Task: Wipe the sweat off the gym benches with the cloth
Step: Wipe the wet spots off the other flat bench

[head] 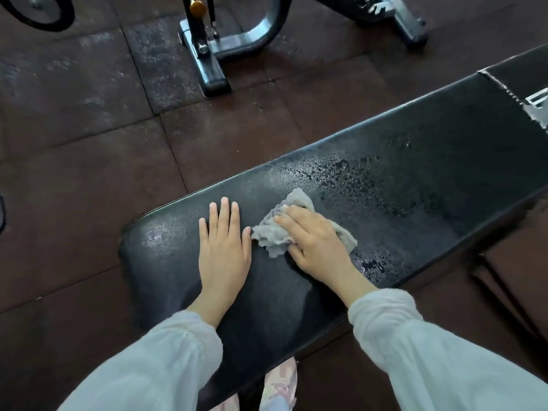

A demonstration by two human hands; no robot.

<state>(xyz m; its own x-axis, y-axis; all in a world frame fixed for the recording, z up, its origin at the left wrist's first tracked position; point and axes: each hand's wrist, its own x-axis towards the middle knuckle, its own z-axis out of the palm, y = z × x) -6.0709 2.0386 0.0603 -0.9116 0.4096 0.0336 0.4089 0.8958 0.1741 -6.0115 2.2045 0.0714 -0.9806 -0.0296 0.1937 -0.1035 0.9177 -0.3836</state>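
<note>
Pressing down on a crumpled grey cloth (277,234) with the right hand (314,243), fingers laid over the bunched fabric and slightly bent around its near edge, palm on top. Cloth sitting on the black padded bench (415,179), near the closer end, just to the right of the left hand (224,247) and almost touching its thumb. Left hand lying flat on the pad, fingers straight and slightly spread, gripping nothing. Both wrists coming out of pale, loose sleeves (415,351) gathered at the cuffs.

Beyond the cloth, toward the far end of the bench, beaded wet droplets (355,176) scattered over the pad, with another small wet patch (370,266) close to the near edge beside the right wrist. Under the left hand, pad looking duller and smoother. At the far right, worn tape or torn covering (530,105) across the bench.

Underneath, dark brown rubber floor tiles (89,114). At the top, grey metal base of a gym machine (213,69) standing on the floor, well apart from the bench. At the bottom edge, a light patterned shoe (281,384) showing below the pad.
</note>
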